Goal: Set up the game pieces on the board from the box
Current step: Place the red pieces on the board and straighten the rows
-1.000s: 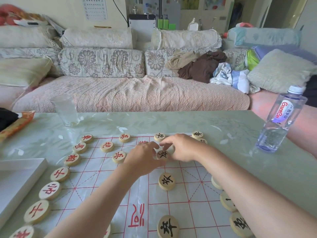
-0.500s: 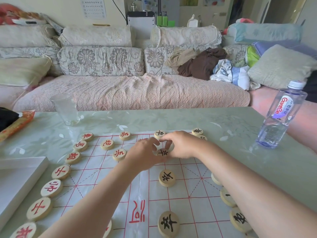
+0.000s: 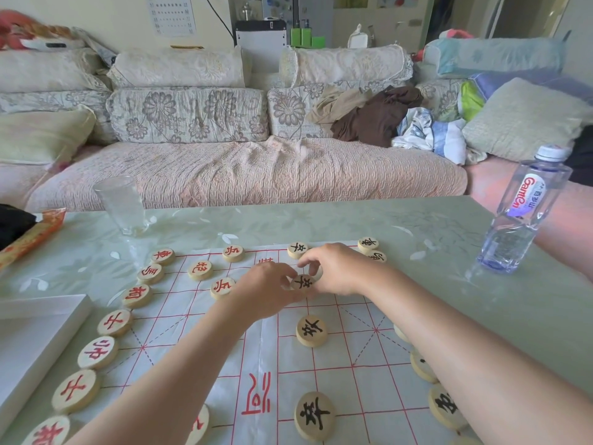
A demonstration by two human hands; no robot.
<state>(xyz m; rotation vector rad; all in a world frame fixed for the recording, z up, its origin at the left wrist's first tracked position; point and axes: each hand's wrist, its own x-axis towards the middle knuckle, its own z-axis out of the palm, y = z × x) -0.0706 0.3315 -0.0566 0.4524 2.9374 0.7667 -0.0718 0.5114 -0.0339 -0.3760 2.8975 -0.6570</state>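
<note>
Wooden piece (image 3: 302, 282), black-lettered, lies on the board (image 3: 337, 358) between the two hands. Fingers of the left hand (image 3: 266, 292) are curled, their tips pinching the piece's left edge. Thumb and forefinger of the right hand (image 3: 341, 271) bend over its far edge — whether they grip it cannot be told. To the left of the left hand runs a curve of red pieces (image 3: 136, 295), the box (image 3: 35, 329) beyond them — a bottle (image 3: 526, 213) stands well to the right of the right hand.
</note>
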